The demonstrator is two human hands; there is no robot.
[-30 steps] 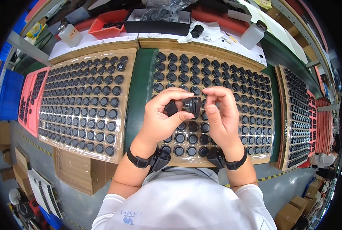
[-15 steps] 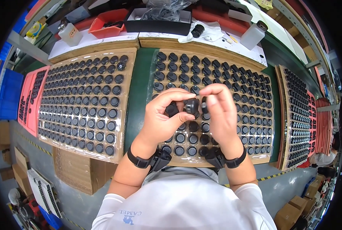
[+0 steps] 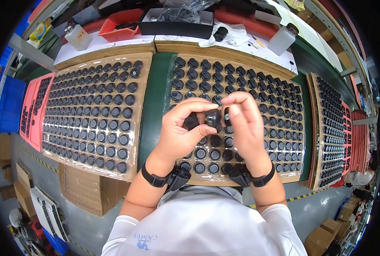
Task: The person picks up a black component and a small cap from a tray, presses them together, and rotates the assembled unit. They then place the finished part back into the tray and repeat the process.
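Observation:
My left hand (image 3: 182, 133) pinches a small round black part (image 3: 213, 117) between thumb and forefinger, with another black part (image 3: 192, 121) tucked in the palm. My right hand (image 3: 246, 128) meets it from the right, fingertips closed on a black piece (image 3: 226, 116) against that part. Both hands hover over the middle tray (image 3: 241, 72), a clear plastic tray with rows of the same round black parts, several in its near rows hidden by my hands. Black bands with small devices sit on both wrists.
A second tray of black parts (image 3: 92, 113) lies to the left, and more trays (image 3: 328, 128) stand at the right. Pink trays (image 3: 30, 111) sit far left. At the back are two white bottles (image 3: 282, 39), a red bin (image 3: 126, 21) and a black strip (image 3: 175, 30). Cardboard boxes (image 3: 85, 194) stand below the bench.
Both hands stay together over the middle tray. The fingers have shifted slightly around the black part; nothing was put down or picked up.

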